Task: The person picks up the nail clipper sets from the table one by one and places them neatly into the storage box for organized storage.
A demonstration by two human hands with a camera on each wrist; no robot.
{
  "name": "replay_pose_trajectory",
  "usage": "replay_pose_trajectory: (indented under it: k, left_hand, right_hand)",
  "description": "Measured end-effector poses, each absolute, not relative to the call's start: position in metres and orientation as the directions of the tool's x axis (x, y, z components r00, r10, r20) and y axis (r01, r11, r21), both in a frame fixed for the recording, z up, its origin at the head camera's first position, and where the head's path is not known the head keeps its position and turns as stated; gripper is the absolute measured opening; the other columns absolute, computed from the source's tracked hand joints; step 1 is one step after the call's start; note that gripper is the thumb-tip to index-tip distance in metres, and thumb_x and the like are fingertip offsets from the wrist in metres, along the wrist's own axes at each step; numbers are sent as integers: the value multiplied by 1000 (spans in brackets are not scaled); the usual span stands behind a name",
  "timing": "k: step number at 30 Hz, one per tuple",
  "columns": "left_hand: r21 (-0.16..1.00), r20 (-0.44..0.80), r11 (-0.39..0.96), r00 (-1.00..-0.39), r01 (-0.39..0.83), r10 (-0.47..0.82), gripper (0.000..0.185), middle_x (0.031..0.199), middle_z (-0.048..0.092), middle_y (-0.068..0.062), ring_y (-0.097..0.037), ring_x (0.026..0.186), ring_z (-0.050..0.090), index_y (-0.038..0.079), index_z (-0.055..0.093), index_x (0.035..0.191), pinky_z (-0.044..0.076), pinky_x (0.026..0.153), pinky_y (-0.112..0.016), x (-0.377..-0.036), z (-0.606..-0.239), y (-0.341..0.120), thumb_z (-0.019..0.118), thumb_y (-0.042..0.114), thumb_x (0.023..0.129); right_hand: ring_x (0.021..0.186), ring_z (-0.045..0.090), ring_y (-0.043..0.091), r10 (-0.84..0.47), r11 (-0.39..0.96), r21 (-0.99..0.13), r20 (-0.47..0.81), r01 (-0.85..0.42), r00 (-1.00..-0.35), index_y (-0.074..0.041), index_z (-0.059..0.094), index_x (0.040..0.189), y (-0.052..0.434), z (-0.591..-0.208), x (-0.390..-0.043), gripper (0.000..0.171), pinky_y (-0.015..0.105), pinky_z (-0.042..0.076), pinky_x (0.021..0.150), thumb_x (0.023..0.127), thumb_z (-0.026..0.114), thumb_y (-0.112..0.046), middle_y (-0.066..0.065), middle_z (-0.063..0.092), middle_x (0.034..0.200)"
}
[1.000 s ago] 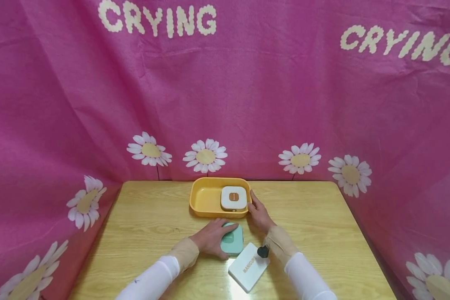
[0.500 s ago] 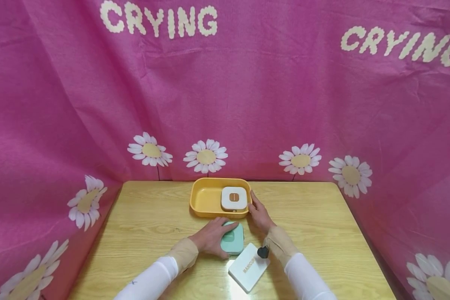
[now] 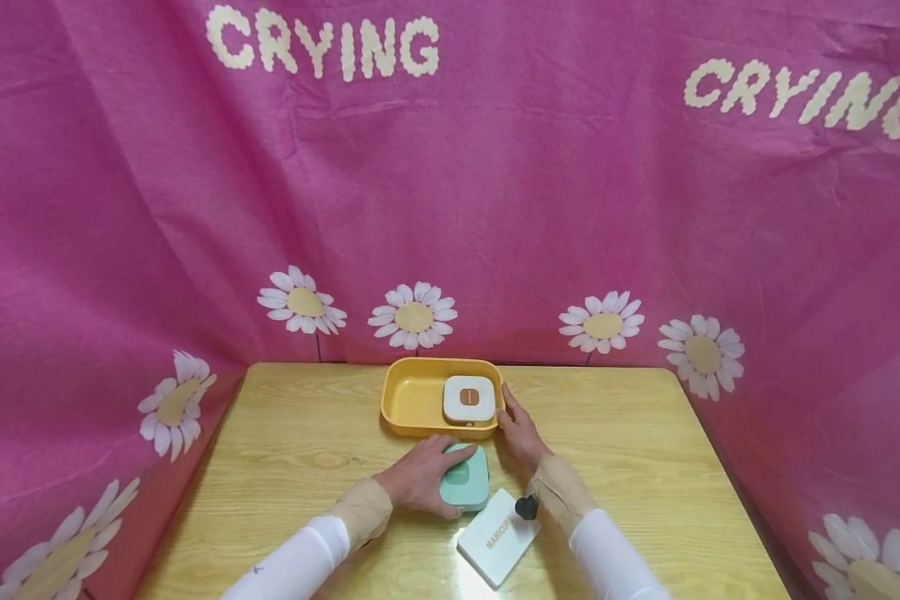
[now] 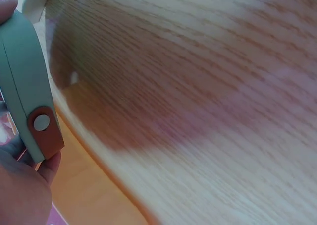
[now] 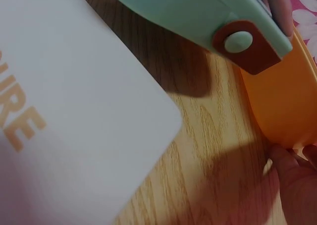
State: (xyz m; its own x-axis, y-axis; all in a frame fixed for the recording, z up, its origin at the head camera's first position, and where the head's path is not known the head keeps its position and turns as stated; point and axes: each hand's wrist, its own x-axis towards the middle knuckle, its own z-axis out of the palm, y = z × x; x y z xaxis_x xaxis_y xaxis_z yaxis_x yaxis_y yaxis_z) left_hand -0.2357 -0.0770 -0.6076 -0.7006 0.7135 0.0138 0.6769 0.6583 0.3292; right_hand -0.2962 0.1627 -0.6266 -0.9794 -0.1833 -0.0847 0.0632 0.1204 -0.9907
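Observation:
My left hand (image 3: 422, 477) grips a mint-green rounded-square case (image 3: 467, 479) between thumb and fingers, just in front of the yellow tray (image 3: 412, 433). In the left wrist view, the case shows its edge and a brown snap strap (image 4: 47, 136). My right hand (image 3: 521, 429) holds the tray's right end, its thumb at the near corner; the right wrist view shows those fingers (image 5: 285, 165) against the tray's outer wall. Inside the tray, on the right, sits a white rounded-square case (image 3: 468, 412) with a brown label. A shadow falls on the table below the green case.
A flat white box (image 3: 499, 537) with "MANICURE" lettering lies askew near the right forearm, under a small black piece (image 3: 527, 507) at the wrist. The wooden table (image 3: 300, 450) reaches back to a pink curtain (image 3: 495, 192) printed with daisies.
The left hand and the green case have shifted very slightly toward the yellow tray. The right hand keeps its hold on the tray's end.

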Motion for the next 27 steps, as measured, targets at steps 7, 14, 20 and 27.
replay_pose_trajectory:
  k: [7,14,20,27]
  left_hand:
    - [327,25,656,-700,680,713,108,141,50,-8,-22,122,47,24,41,163,43,103,-35,-233,-596,-76,81,67,72]
    - [340,23,664,-711,666,702,108,142,49,-7,-19,124,45,25,40,163,42,105,-37,-231,-590,-76,83,64,72]
    - [375,-7,684,-736,626,677,107,144,46,-4,-20,126,43,33,35,165,44,105,-37,-232,-584,-77,81,66,74]
    - [424,29,670,-748,610,663,107,151,44,-4,-20,130,42,32,34,165,44,107,-39,-234,-575,-78,79,67,75]
  right_hand:
    - [161,10,32,-188,98,-994,-75,57,-979,-4,10,168,163,-629,-297,62,48,17,127,112,37,-5,17,11,175]
    - [161,10,32,-228,28,-998,-59,54,-972,-4,7,168,163,-632,-299,62,48,19,126,113,36,-4,17,8,175]
    - [160,12,36,-207,128,-992,-36,9,-978,0,11,167,164,-632,-299,61,50,20,125,112,37,-4,20,10,174]
    - [159,15,35,-190,169,-985,-52,20,-980,-1,12,167,165,-629,-298,62,50,21,125,111,40,-5,20,13,174]
